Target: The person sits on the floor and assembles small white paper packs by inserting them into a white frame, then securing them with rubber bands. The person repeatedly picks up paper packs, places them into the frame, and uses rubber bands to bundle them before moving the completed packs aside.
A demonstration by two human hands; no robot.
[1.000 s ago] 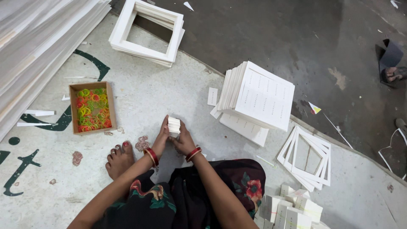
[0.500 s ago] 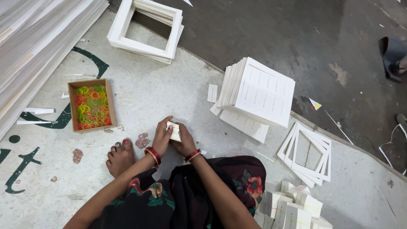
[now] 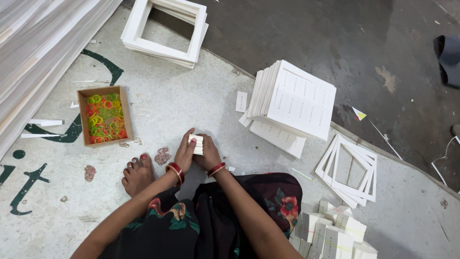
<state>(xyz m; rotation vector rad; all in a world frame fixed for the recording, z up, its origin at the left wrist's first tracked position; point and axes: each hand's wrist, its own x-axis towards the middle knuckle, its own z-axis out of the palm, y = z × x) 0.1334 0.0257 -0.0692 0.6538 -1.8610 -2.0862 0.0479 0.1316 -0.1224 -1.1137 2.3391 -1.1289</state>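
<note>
A small stack of white cards (image 3: 196, 144) is held upright just above the floor mat (image 3: 191, 103), directly in front of the seated person. It is pressed between the two hands: the left hand (image 3: 184, 154) is closed against its left side and the right hand (image 3: 207, 152) against its right. A cardboard box of coloured rubber bands (image 3: 104, 115) lies to the left, and a large pile of printed sheets (image 3: 297, 100) lies far right.
</note>
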